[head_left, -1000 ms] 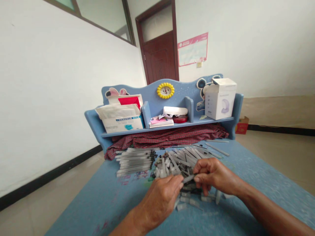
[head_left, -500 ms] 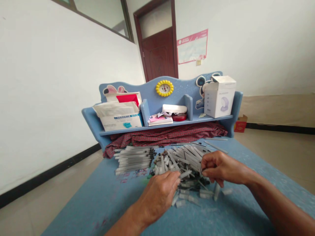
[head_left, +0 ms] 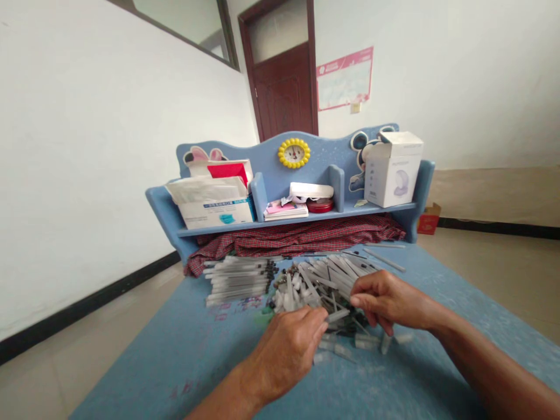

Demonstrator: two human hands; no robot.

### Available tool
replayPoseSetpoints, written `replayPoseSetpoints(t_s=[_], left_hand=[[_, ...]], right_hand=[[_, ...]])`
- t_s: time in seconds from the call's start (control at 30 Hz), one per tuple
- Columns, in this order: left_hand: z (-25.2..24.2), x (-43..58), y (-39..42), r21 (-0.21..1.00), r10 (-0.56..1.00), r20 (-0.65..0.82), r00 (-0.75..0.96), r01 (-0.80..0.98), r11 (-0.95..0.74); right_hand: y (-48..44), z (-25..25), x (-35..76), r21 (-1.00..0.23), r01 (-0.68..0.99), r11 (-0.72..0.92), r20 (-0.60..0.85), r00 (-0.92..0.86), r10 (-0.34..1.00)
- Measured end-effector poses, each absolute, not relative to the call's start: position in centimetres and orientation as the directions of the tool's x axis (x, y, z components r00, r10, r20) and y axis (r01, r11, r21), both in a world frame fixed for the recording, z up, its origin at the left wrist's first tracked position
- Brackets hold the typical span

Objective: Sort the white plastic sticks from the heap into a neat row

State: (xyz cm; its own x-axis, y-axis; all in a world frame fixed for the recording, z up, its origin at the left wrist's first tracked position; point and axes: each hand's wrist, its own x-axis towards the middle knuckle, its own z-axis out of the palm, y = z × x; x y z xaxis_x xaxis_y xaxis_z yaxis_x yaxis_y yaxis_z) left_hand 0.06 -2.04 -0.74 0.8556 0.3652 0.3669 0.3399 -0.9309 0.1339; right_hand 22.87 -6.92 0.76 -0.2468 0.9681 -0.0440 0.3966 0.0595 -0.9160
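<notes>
A loose heap of clear pen barrels and small parts [head_left: 326, 280] lies in the middle of the blue desk [head_left: 184, 350]. My left hand [head_left: 286, 350] is closed in a pinch on one clear pen barrel [head_left: 339, 315] at the heap's near edge. My right hand [head_left: 387, 303] rests on the heap just to the right, its fingers curled and pinched on a thin part I cannot make out. To the left of the heap lies a neat row of assembled pens [head_left: 238, 279] with black tips.
At the desk's back stands a blue shelf [head_left: 301, 219] with a yellow clock, a white box [head_left: 394, 169], papers and a mask box [head_left: 216, 204]. Red checked cloth [head_left: 301, 239] lies under it. A brown door and a pink poster are behind.
My right hand lifted away from my left to the heap's right side and now lowers back toward it. My left hand keeps its pinch on the clear barrel.
</notes>
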Motion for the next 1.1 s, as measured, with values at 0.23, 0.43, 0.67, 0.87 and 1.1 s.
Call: replayPoseSetpoints(t_s=[0.23,0.43,0.67,0.87,1.1], left_hand=[[-0.7,0.2,-2.4,0.107,0.337,0.377,0.862,0.321,-0.941],[-0.7,0.2,-2.2,0.104,0.331,0.400,0.854,0.317,-0.943],[-0.6,0.0,-1.7,0.103,0.327,0.407,0.853,0.313,-0.944],[0.5,-1.9,1.5,0.054,0.315,0.526,0.790,0.338,-0.940],[1.1,-3.4,4.2,0.013,0.480,0.552,0.682,0.568,-0.823]], right_hand=[[-7.1,0.0,21.8,-0.950,0.311,0.022,-0.083,-0.322,0.943],[-6.9,-0.3,22.1,-0.965,0.260,-0.028,-0.110,-0.308,0.945],[-7.0,0.1,22.2,-0.982,0.190,-0.005,-0.066,-0.312,0.948],[-6.9,1.9,25.0,-0.985,0.122,0.119,0.125,0.047,0.991],[-5.8,1.0,25.8,-0.949,0.271,0.164,0.267,0.405,0.875]])
